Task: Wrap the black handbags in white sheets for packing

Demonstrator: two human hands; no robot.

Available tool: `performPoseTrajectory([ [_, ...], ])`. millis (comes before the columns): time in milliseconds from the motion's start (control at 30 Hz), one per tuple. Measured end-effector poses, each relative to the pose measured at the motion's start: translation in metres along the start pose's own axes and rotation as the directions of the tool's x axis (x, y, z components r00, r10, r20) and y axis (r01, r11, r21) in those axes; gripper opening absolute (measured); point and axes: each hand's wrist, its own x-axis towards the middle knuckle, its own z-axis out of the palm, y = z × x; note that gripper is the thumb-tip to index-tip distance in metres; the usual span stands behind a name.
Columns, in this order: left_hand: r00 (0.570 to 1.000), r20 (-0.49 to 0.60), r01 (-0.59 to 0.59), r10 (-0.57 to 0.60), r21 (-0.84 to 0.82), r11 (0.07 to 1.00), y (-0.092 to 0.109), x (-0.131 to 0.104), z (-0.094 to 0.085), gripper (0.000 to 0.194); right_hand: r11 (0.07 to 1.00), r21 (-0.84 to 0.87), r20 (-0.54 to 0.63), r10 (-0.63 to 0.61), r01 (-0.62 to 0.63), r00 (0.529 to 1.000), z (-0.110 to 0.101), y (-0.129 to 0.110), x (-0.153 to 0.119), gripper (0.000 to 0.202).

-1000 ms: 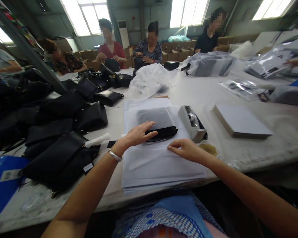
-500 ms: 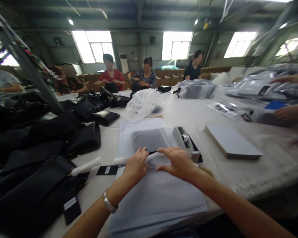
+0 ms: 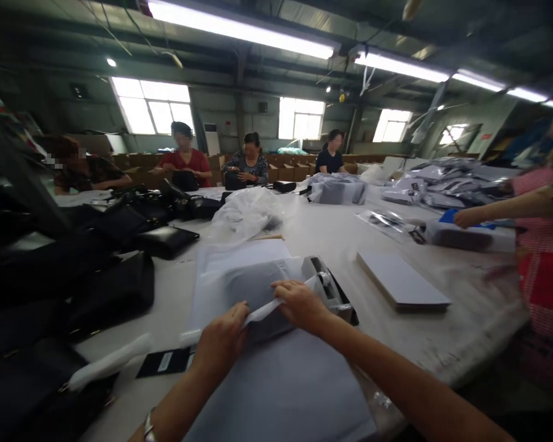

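My left hand (image 3: 222, 336) and my right hand (image 3: 301, 305) each pinch the folded edge of white tissue paper (image 3: 264, 312). The paper is drawn taut between them over a dark, flat item (image 3: 255, 283), perhaps a bag, which shows through the thin sheet. Beneath my forearms, more white sheets (image 3: 276, 387) cover the near table. A grey tape dispenser (image 3: 326, 283) stands just beyond my right hand. Left of my left wrist lie a black tag (image 3: 162, 362) with a white label and a white-wrapped strap (image 3: 113, 361).
Black handbags (image 3: 110, 291) crowd the left side. A stack of white boards (image 3: 403, 279) lies to the right. Crumpled clear plastic (image 3: 246, 212) sits ahead. A co-worker's hand (image 3: 470, 217) rests by a wrapped item at right; several people sit across the table.
My view has tilted up and turned right. My hands now hold the paper's edge lifted and stretched over the dark item, where before they were pressed on it closer together.
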Motion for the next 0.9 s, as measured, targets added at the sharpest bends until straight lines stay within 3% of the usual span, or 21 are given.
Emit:
performPoseTrajectory([
  [200, 0.999, -0.026, 0.048, -0.047, 0.035, 0.998, -0.008, 0.012, -0.006, 0.013, 0.995, 0.004, 0.005, 0.098, -0.098, 0.995, 0.004, 0.012, 0.007, 0.023],
  [367, 0.991, -0.106, 0.083, -0.078, 0.041, 0.996, -0.013, 0.022, -0.005, 0.021, 0.988, -0.007, -0.017, 0.157, -0.157, 0.988, 0.006, 0.021, 0.014, 0.019],
  [633, 0.993, -0.091, 0.059, -0.076, -0.173, 0.983, -0.026, 0.035, -0.022, 0.021, 0.984, 0.040, -0.021, 0.177, -0.176, 0.984, 0.012, 0.035, 0.030, 0.014],
  [700, 0.996, -0.056, 0.056, -0.071, -0.234, 0.971, -0.026, 0.030, -0.026, 0.032, 0.983, 0.048, -0.022, 0.180, -0.178, 0.983, 0.014, 0.038, 0.033, 0.011],
  [800, 0.999, -0.014, 0.042, -0.047, -0.254, 0.966, -0.023, 0.012, -0.023, 0.072, 0.982, 0.057, -0.028, 0.182, -0.180, 0.983, 0.016, 0.042, 0.034, 0.009],
  [900, 0.998, -0.047, 0.028, -0.044, -0.297, 0.955, -0.022, -0.014, -0.009, 0.081, 0.981, 0.061, -0.040, 0.186, -0.184, 0.982, 0.020, 0.043, 0.031, 0.010],
])
